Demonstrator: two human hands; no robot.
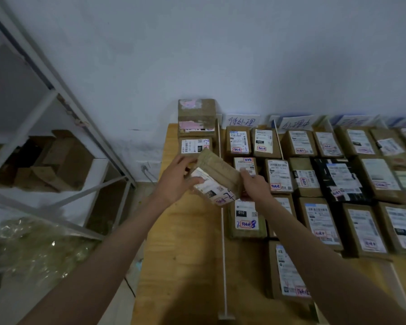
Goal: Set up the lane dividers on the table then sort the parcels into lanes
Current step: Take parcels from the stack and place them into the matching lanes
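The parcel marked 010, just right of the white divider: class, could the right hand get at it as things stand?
Probably not yet. The right hand and left hand both grip a tilted parcel held above the 010 parcel, covering its far end. Once freed, nothing else blocks it.

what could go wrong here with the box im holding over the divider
1. The parcel is held tilted in the air between the left hand and right hand, right above the thin white divider; lowering it carelessly could knock the divider askew.
2. The leftmost lane already holds a stack of parcels at the far end; bumping it might topple the top box.
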